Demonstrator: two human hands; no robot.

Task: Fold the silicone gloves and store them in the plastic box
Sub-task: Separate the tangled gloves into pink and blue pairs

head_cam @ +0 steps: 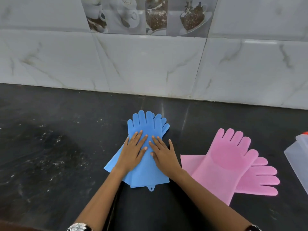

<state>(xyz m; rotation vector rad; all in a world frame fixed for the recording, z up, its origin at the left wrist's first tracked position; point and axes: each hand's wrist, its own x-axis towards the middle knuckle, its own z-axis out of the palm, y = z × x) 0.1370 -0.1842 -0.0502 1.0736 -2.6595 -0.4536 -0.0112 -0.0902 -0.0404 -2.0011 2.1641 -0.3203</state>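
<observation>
Nearest, at frame centre, the left hand point(133, 151) and right hand point(162, 154) lie flat with fingers spread, pressing the stacked blue gloves point(146, 125), gripping nothing. Right of them the pink gloves point(223, 165) overlap on the dark counter point(50, 147). At the right edge the translucent plastic box point(298, 157) is cut off, contents unclear. Counter at left lies open, back to the tiled wall point(150, 64).

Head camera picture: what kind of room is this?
Probably a kitchen. The dark stone countertop meets a wall of marble-look tiles, and some tiles show pictures of cups and coffee beans. Silicone washing-up gloves lie on it.
</observation>
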